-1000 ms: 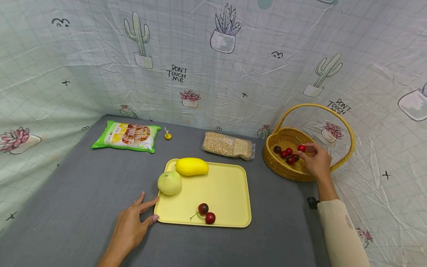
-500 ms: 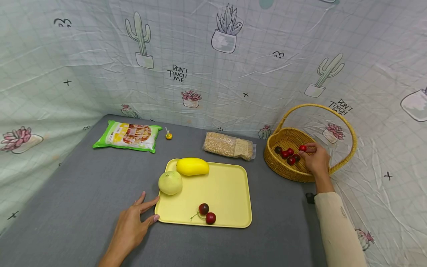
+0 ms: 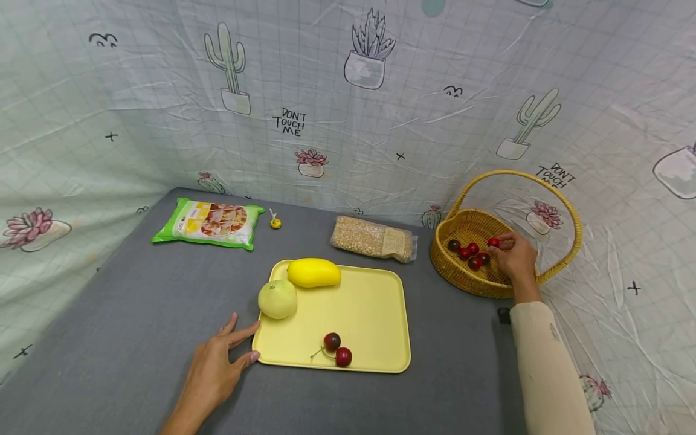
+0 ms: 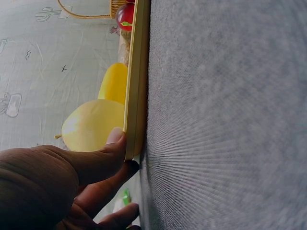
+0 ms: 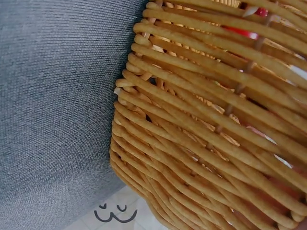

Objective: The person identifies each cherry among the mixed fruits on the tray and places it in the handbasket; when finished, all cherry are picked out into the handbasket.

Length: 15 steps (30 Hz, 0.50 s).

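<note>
In the head view my left hand (image 3: pixel 213 370) rests beside the yellow tray (image 3: pixel 375 320), thumb and forefinger extended against its lower left corner; the left wrist view shows the thumb on the tray's rim (image 4: pixel 135 86). On the tray are a yellow mango (image 3: pixel 313 272), a pale green round fruit (image 3: pixel 277 299) and two dark cherries (image 3: pixel 343 356) with stems. My right hand (image 3: pixel 518 260) reaches into the wicker basket (image 3: pixel 462 279) and pinches a bright red cherry (image 3: pixel 493 241) above several darker ones (image 3: pixel 475 263). Woven basket wall (image 5: pixel 206 124) hides most of that hand in the right wrist view.
A green and white food bag (image 3: pixel 212 223) lies at the back left, with a small yellow lollipop (image 3: pixel 275 223) to its right. A clear bag of grains (image 3: pixel 372 238) lies behind the tray. The basket's tall handle (image 3: pixel 576 223) arches beside the right hand.
My right forearm and sleeve have shifted slightly up and left, while the hand stays in the basket at the red cherry. The left hand and tray have kept their places.
</note>
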Motion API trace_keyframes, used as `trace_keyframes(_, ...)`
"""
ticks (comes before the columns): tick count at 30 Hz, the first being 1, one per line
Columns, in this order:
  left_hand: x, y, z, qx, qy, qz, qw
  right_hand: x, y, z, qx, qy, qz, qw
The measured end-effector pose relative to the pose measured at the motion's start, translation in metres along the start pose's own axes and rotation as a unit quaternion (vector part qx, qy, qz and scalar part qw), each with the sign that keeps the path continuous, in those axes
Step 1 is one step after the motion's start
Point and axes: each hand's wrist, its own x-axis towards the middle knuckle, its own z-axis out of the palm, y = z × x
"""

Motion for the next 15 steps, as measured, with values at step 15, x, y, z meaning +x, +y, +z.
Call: trace_keyframes(15,0.000,0.002,-0.001,0.002,-0.005,-0.009,0.9999,0.019,0.011,0.008,-0.069,-0.040,0.001,0.9969)
